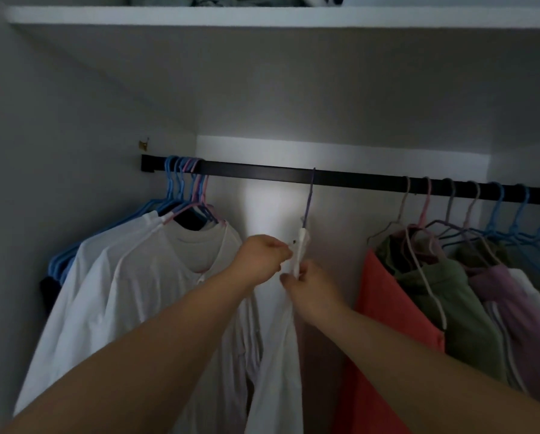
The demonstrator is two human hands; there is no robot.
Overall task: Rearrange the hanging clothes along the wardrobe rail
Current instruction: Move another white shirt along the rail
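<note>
My left hand (264, 258) and right hand (309, 292) were close together, both pinched on the collar of a white shirt (281, 355) hanging from a purple hanger (308, 198) alone at mid-rail (262, 172). White tops (131, 292) crowded the rail's left end on blue and pink hangers; a coral garment (384, 324), green ones (443, 302) and a lilac one (506, 296) bunched to the right. Folded things sat on the shelf (199, 15) above. The shirt hung edge-on, narrow and creased.

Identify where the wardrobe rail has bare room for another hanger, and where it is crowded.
The black wardrobe rail is bare on both sides of the lone purple hanger: leftward to the bunched blue and pink hangers, rightward to the coral garment group. Both ends are crowded. Both hands hold the white shirt mid-gap.
</note>
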